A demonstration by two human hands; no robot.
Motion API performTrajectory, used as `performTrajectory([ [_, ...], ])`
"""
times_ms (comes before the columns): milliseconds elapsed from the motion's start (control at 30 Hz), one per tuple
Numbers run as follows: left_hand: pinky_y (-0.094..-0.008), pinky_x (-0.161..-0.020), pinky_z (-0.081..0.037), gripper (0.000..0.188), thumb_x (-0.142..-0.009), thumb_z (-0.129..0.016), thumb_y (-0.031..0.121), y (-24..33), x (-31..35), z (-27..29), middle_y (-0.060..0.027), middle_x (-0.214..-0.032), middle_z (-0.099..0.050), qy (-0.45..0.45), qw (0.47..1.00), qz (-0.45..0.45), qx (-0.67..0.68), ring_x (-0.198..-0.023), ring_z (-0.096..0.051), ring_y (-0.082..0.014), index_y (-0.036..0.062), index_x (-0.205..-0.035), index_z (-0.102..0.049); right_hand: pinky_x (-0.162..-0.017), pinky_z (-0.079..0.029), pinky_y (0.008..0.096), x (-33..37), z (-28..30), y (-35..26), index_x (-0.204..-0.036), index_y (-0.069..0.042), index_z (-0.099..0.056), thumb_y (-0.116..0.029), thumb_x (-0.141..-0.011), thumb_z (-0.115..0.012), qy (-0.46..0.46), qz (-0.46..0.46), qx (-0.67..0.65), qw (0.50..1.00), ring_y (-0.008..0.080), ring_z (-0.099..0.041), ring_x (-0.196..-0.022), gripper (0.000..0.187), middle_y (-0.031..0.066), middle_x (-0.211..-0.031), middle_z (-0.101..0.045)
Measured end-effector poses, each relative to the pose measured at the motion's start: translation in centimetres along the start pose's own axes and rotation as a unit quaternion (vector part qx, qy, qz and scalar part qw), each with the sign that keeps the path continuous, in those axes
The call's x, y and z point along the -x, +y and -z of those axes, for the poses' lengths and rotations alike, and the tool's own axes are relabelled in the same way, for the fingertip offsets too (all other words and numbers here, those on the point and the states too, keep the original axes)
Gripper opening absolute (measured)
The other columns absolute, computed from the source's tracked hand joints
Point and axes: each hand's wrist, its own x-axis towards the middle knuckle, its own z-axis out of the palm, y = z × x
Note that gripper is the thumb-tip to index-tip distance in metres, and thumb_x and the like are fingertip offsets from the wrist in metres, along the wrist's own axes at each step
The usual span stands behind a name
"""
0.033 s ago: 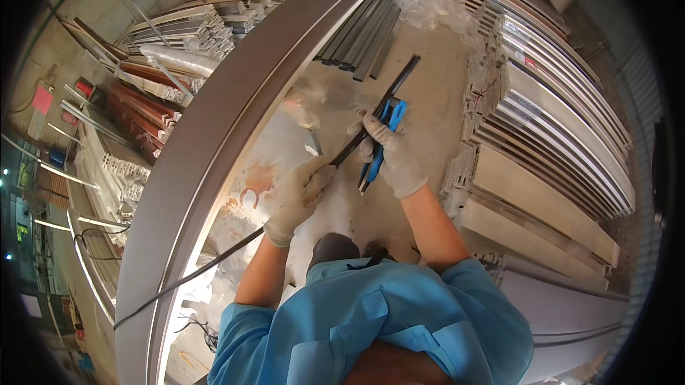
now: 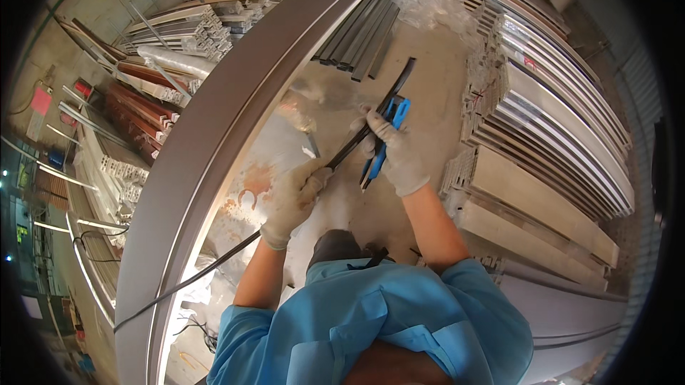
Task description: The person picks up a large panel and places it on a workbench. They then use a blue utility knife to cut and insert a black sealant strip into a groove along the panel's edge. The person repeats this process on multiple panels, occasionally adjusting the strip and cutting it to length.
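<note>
Here's the left hand (image 2: 291,196) in a pale glove, fingers curled tight around a black strip (image 2: 349,148), slim, smooth and bendy. Over to the right hand (image 2: 394,153), gloved to match: it's closed on a blue tool (image 2: 378,161) with slender blue parts and a dark, narrow lower end, and its fingertips are right up at the strip too. Just what the tool is, I can't tell, as the glove covers its middle.

Now follow that strip! It slants between the two hands, its free end standing out beyond the right one, flat and dark above the floor (image 2: 435,99). The other way, it runs back past the left wrist and droops in a soft curve over the beam (image 2: 214,124), that long brown-grey length with a smooth, matt face, a groove down it and a bright, pale edge; the fisheye bows it.

Underneath, the floor is dull tan and grey, blotched with rust-brown on the left, with a horseshoe-shaped mark there. Up ahead lie straight dark bars (image 2: 364,35), square at the ends, and beside them crinkled clear plastic (image 2: 432,3), all creases and shine. Out on the right, stacked profiles (image 2: 564,128) pile up in layers, some glossy white, some dull beige, their near ends ragged.
</note>
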Motion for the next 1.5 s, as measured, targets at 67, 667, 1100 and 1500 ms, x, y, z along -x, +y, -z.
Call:
performTrajectory([
  [67,-0.0321,-0.057,-0.044,0.023,-0.097,-0.059,0.015,-0.3,-1.7,-0.3,-0.0086,-0.066,-0.058,-0.002,1.0,-0.009,-0.008,-0.058,-0.054,-0.0154,-0.0041,-0.106,-0.067,-0.048,-0.046,0.0238,-2.9,2.0,-1.1,-0.112,-0.002,-0.066,-0.019,-0.098,-0.066,0.033,0.021,-0.01,0.999,0.0077,-0.056,-0.055,0.022,0.0079,-0.089,-0.072],
  [667,-0.042,-0.071,-0.046,0.015,-0.084,-0.073,0.02,1.8,-24.1,3.1,-0.0078,-0.081,-0.063,0.178,0.88,-0.088,-0.431,-0.079,-0.062,-0.0301,0.0109,-0.095,-0.068,-0.055,-0.046,0.024,-30.0,6.2,-8.8,-0.103,0.0,-0.068,-0.019,-0.091,-0.075,0.009,0.126,0.134,0.983,0.0085,-0.057,-0.062,0.024,0.0015,-0.078,-0.065],
  [1100,-0.0434,-0.072,-0.045,0.008,-0.087,-0.07,0.02,-0.7,-47.8,-4.4,-0.0081,-0.084,-0.062,0.259,0.859,-0.062,-0.436,-0.077,-0.061,-0.0307,0.013,-0.09,-0.068,-0.055,-0.043,0.0235,-56.8,16.2,-13.0,-0.101,-0.003,-0.07,-0.017,-0.088,-0.078,-0.034,0.103,0.19,0.976,0.0079,-0.054,-0.062,0.021,-0.0002,-0.076,-0.063],
  [1500,-0.0425,-0.078,-0.042,0.007,-0.084,-0.073,0.021,-4.4,-57.6,-7.1,-0.0054,-0.079,-0.063,0.298,0.806,0.02,-0.512,-0.083,-0.06,-0.027,0.0157,-0.089,-0.071,-0.054,-0.044,0.0235,-69.7,18.1,-8.6,-0.095,-0.007,-0.072,-0.012,-0.088,-0.078,-0.069,-0.013,0.172,0.983,0.0072,-0.055,-0.062,0.011,-0.0021,-0.076,-0.064],
])
